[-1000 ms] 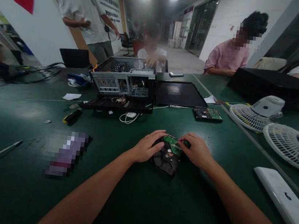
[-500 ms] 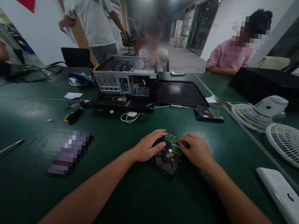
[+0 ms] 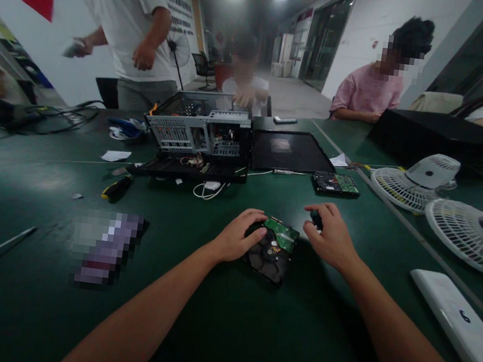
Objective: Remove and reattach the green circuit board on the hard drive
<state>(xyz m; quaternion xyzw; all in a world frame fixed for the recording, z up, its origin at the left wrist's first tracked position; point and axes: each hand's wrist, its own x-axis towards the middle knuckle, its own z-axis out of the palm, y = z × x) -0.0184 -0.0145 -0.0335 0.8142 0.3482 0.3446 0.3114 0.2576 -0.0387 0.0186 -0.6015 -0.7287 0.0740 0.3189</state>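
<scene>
A hard drive point(image 3: 267, 261) lies on the green tabletop with its green circuit board point(image 3: 283, 231) facing up. My left hand point(image 3: 240, 234) grips the drive along its left side, thumb on top and fingers over the far edge. Just right of the drive, my right hand point(image 3: 327, 234) hovers apart from it. Its thumb and index fingertip are spread, with a dark patch between them; whether that is a small object or a gap cannot be made out.
An opened computer case point(image 3: 198, 134) stands ahead, beside a black panel point(image 3: 292, 152). Another hard drive point(image 3: 336, 184) lies nearby. A yellow-black screwdriver point(image 3: 116, 187) is at left, white fans point(image 3: 401, 187) and a white device point(image 3: 456, 322) at right. Other people are across the table.
My right hand has pulled away from the circuit board, to the right and slightly up, and its fingers have spread. My left hand stays on the drive. A standing person has shifted left.
</scene>
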